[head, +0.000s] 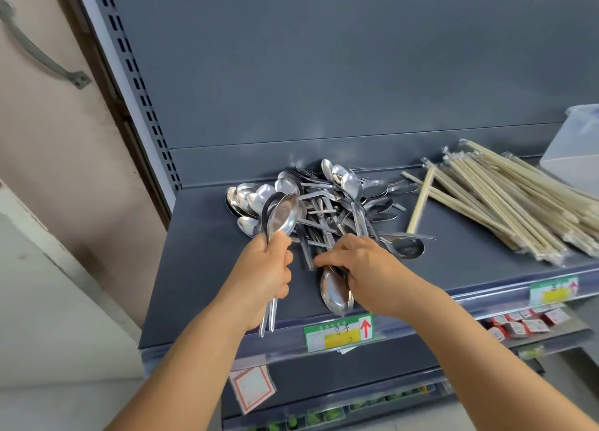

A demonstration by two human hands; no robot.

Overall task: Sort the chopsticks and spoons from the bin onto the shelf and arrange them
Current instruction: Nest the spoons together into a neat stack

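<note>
Sorting done: chopsticks (pixel 505 203) far right of my fingers, spoon heap (pixel 327 203) just beyond. Arranging left. Left hand (pixel 265 275) clamps spoon stack (pixel 283 218); right hand (pixel 363 268) pinches one spoon (pixel 335 292).

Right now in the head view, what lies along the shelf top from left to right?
Left hand gripping spoons → right hand on a spoon → loose chopstick pair → wrapped chopsticks → translucent bin.

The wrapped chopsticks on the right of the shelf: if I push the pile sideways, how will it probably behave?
The wrapped chopsticks look thin and light, so they should slide easily on the smooth shelf. Their clear wrappers seem slippery, so the loose pile will probably fan out rather than move together.
</note>
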